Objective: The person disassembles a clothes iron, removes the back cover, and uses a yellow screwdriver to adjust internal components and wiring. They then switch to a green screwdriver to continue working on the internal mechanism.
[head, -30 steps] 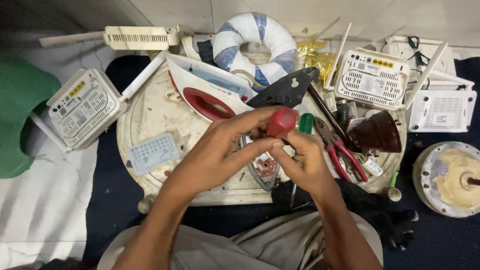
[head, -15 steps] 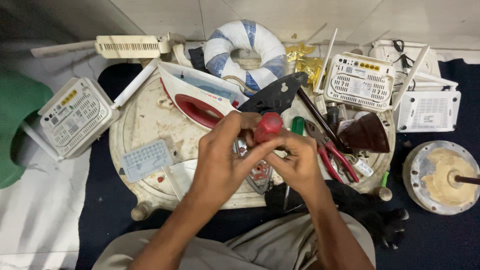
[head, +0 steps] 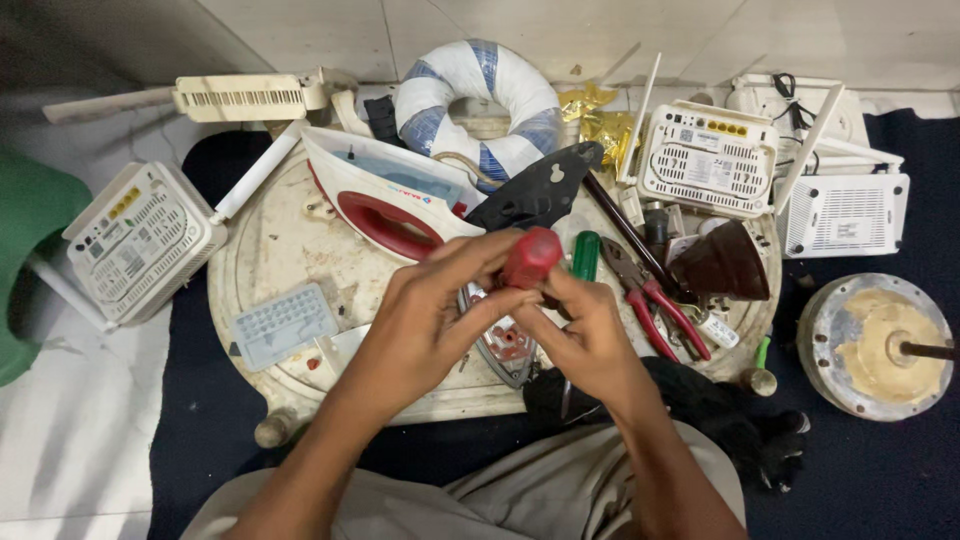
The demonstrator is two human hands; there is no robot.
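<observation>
Over a cluttered round bench (head: 290, 240), the left hand (head: 425, 325) grips a red-handled screwdriver (head: 530, 258) upright, while the right hand (head: 590, 335) closes around its shaft, steadying it above an iron soleplate (head: 503, 348).

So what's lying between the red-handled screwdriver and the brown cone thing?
In the head view, a green-handled screwdriver and red-handled pliers lie between the red-handled screwdriver and the brown cone.

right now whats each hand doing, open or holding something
Left hand: closed on the red screwdriver handle.
Right hand: fingers curled at the same handle's base; grip cannot be told.
</observation>
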